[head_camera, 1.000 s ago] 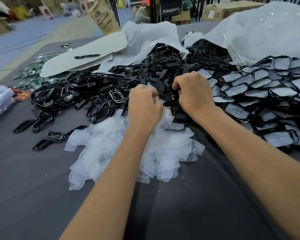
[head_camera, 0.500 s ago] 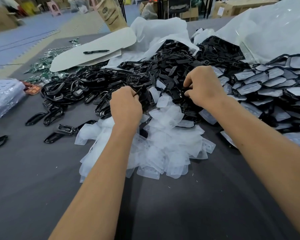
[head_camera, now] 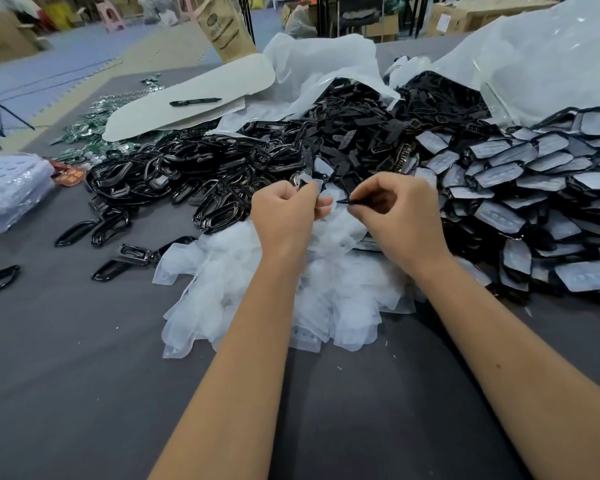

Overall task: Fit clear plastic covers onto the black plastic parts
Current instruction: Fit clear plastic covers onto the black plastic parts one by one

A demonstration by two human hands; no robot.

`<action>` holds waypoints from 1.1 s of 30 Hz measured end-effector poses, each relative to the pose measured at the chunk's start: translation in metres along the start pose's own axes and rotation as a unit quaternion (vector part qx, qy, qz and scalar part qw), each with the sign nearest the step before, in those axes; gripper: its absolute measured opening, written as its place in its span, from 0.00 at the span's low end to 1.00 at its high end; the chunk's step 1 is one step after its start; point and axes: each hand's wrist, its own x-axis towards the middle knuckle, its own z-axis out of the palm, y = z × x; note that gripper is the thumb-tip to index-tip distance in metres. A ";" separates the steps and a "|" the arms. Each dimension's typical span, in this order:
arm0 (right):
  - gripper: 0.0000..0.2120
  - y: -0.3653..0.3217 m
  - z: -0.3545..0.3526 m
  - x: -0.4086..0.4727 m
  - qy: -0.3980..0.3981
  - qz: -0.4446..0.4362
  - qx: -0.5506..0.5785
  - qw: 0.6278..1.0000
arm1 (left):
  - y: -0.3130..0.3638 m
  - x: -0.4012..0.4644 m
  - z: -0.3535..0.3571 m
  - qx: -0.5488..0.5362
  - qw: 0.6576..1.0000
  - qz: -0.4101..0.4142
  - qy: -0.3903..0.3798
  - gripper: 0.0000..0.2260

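Observation:
A heap of clear plastic covers [head_camera: 267,289] lies on the grey table in front of me. Behind it spreads a big pile of bare black plastic parts [head_camera: 257,150]. At the right lies a stack of black parts with covers on them [head_camera: 534,188]. My left hand [head_camera: 284,213] pinches a clear cover [head_camera: 321,194] just above the heap. My right hand [head_camera: 395,209] pinches a small black part [head_camera: 343,201] by its edge, its tip pointing at the cover. The two hands are close together, a small gap between them.
A white board with a black pen [head_camera: 194,102] lies at the back left, beside green packets [head_camera: 94,123]. A wrapped white bundle [head_camera: 7,192] sits at the left edge. Loose black parts [head_camera: 94,226] dot the grey table [head_camera: 84,375]. Large plastic bags [head_camera: 534,64] rise behind.
Both hands have come up out of the piles and toward each other. The left now holds a clear cover and the right a black part.

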 end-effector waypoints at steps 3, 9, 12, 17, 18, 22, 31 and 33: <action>0.09 0.008 -0.005 -0.002 0.011 -0.008 0.032 0.999 | -0.009 0.000 -0.002 0.000 0.999 -0.014 -0.033 0.20; 0.10 0.019 -0.006 -0.007 -0.015 -0.026 0.083 0.996 | -0.014 -0.005 -0.004 -0.017 0.999 0.008 -0.050 0.10; 0.11 0.022 -0.006 -0.006 0.002 -0.008 0.100 0.995 | -0.014 -0.005 -0.003 -0.012 0.999 0.027 -0.044 0.07; 0.10 0.019 -0.004 -0.008 0.006 -0.031 0.102 0.994 | -0.015 -0.008 -0.001 0.003 0.997 0.061 -0.048 0.08; 0.09 0.018 -0.004 -0.008 0.008 -0.041 0.102 0.994 | -0.015 -0.009 -0.001 0.002 0.997 0.069 -0.041 0.07; 0.08 0.018 -0.004 -0.006 0.025 -0.072 0.096 0.992 | -0.014 -0.009 0.001 0.011 0.995 0.103 -0.004 0.07; 0.12 0.018 -0.004 -0.006 0.016 -0.028 0.159 0.987 | -0.012 -0.006 0.000 -0.006 0.996 0.091 0.010 0.08; 0.12 0.017 -0.002 -0.007 0.013 -0.023 0.166 0.986 | -0.012 -0.006 0.000 -0.007 0.995 0.099 0.013 0.04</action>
